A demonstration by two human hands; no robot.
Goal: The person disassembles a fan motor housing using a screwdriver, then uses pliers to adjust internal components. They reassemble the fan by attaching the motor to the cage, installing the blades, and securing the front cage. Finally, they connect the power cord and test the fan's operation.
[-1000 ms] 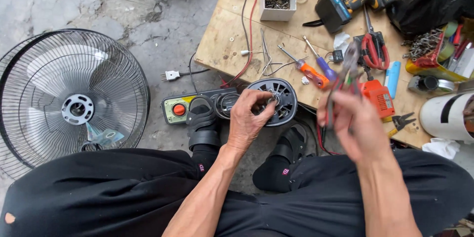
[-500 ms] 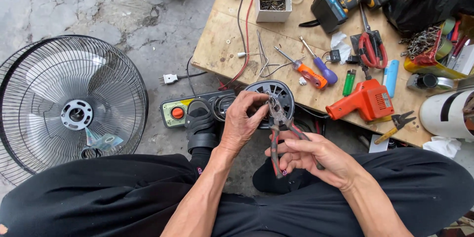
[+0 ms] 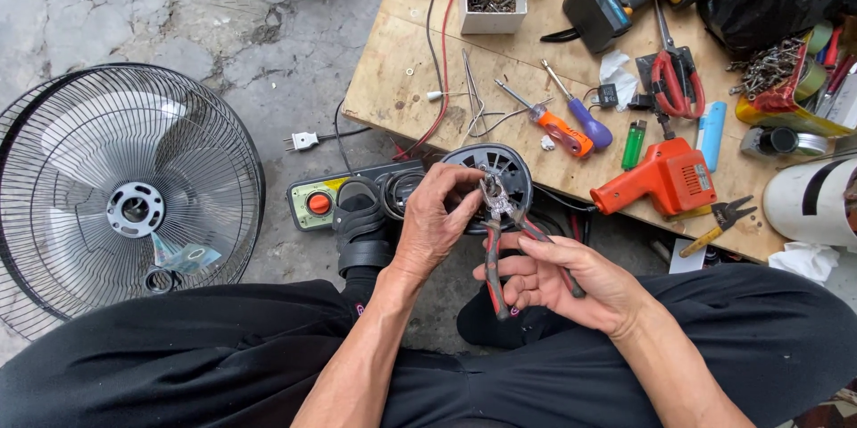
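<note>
At centre, my left hand grips the fan motor; my right hand squeezes pliers biting its six o'clock edge. Motor lies stripped, fan guard off, reassembly undone.

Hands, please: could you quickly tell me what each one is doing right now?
Left hand: closed around the round fan motor.
Right hand: closed on the red-handled pliers, tips at the motor.
</note>
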